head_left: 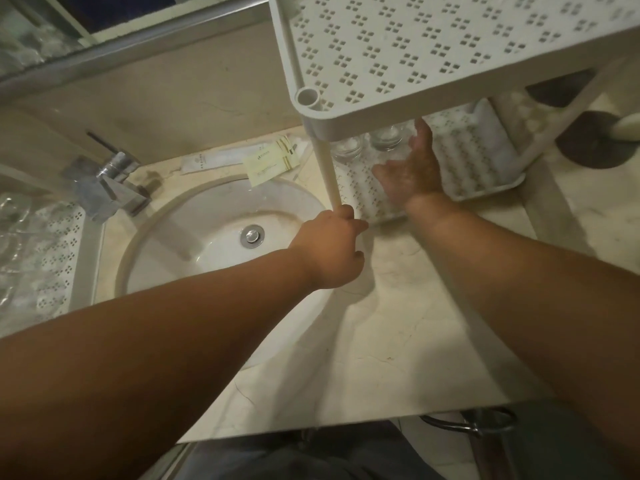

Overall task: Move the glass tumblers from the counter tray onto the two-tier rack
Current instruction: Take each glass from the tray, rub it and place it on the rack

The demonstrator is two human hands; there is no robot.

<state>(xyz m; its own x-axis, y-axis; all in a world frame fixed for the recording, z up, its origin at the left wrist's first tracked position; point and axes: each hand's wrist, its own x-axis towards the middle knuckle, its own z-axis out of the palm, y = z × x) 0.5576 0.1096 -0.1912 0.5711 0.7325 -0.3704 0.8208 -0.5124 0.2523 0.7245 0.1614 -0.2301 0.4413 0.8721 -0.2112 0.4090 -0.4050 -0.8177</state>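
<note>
Head view, the only one supplied. I found the two-tier rack (450, 46) standing on the tabletop (398, 341) to the right of the sink (221, 237). Its upper tier showed no glass on the part in frame. Two glass tumblers (367, 143) stood side by side at the back of the lower tier (485, 161), partly hidden under the upper tier's front edge.

My right hand (412, 168) was reached into the lower tier. A third tumbler appeared to sit in front of its palm, but clear glass against the hand made the outline faint, so I could not tell whether the fingers gripped it or lay open. My left hand (332, 251) was closed round the foot of the rack's front-left post (325, 168).

At far left the counter tray (55, 251) sat beside the tap (114, 188). Glassy shapes showed there, blurred; I judged some tumblers remained to be moved, number uncertain. I therefore rated the task as under way, not finished.

On clearance: the gap between tiers was low, and the upper tier's rim overhung the hand. The right half of the lower tier was unoccupied. The route from the tray crossed the open sink and passed near the tap. Paper sachets (270, 161) lay behind the basin. The tabletop's front edge ran close below my forearms.
</note>
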